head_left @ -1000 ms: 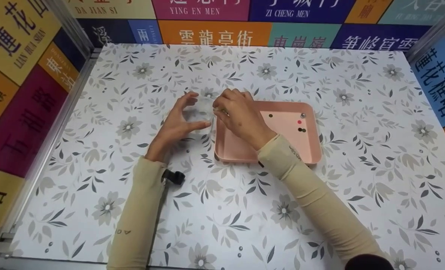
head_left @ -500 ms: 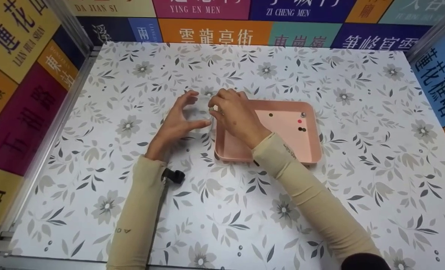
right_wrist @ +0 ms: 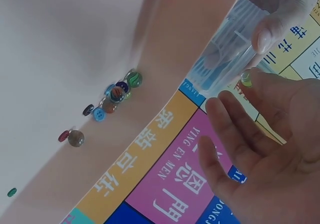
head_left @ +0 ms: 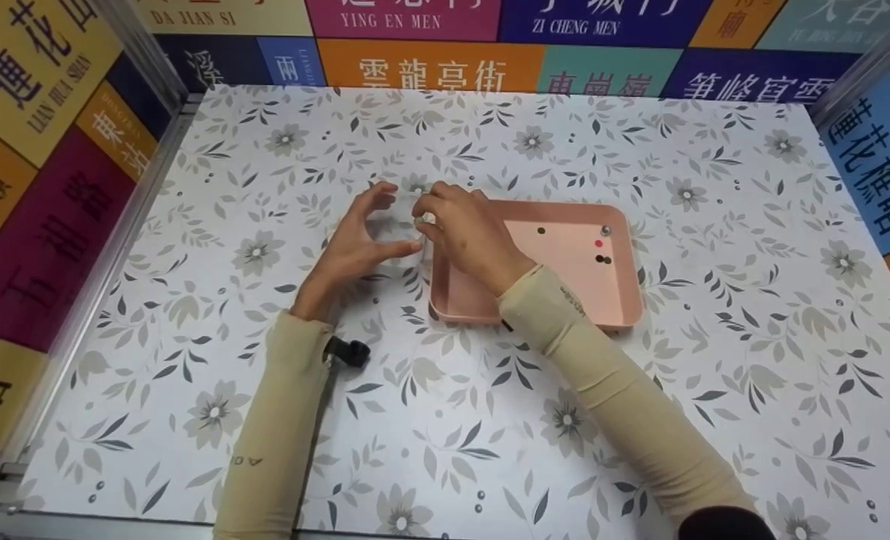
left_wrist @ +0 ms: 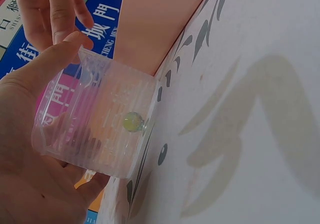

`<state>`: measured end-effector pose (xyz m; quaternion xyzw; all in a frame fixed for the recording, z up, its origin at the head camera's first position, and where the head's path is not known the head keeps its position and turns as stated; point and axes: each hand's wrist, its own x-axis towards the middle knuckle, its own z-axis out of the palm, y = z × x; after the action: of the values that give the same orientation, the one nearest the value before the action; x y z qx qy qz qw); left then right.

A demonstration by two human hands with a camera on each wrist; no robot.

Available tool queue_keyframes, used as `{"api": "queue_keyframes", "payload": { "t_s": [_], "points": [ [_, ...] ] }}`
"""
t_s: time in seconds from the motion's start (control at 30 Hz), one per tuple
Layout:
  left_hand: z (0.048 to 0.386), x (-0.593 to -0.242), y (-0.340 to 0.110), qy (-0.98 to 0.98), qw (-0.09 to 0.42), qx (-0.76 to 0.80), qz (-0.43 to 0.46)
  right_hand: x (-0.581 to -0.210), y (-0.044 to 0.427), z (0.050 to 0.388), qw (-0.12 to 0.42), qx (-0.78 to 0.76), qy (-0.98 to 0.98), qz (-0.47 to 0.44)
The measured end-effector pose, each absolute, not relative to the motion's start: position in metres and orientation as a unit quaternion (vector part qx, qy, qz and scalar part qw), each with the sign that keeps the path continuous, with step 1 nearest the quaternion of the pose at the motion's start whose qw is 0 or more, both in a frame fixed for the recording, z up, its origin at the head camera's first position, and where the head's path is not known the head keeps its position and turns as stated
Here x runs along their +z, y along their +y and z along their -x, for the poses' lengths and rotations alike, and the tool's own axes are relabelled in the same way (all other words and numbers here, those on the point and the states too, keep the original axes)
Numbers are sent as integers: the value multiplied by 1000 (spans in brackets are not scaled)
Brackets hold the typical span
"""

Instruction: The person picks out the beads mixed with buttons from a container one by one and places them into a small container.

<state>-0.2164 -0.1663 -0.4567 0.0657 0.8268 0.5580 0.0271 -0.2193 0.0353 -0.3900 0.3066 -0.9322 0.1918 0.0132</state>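
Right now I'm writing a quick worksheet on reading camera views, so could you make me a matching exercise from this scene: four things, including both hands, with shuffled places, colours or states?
Things:
1. Tray
2. Container
3. Left hand
4. Right hand

Descriptions:
A. Pinches a green-tinted marble
B. See-through, with a yellow-green marble inside
C. Pink, with loose marbles and buttons inside
D. Holds a see-through thing between thumb and fingers

Pairs: 1-C, 2-B, 3-D, 4-A

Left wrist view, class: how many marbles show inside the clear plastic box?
1: the yellow-green marble, near the base of the clear plastic box. The left hand may hide others.
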Motion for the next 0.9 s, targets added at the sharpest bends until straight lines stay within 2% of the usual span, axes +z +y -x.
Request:
{"api": "queue_keyframes", "payload": {
  "t_s": [0.9],
  "points": [
    [216,-457,-165,825,28,561,-58,-392,33,219,13,191,-930,-313]
  ]
}}
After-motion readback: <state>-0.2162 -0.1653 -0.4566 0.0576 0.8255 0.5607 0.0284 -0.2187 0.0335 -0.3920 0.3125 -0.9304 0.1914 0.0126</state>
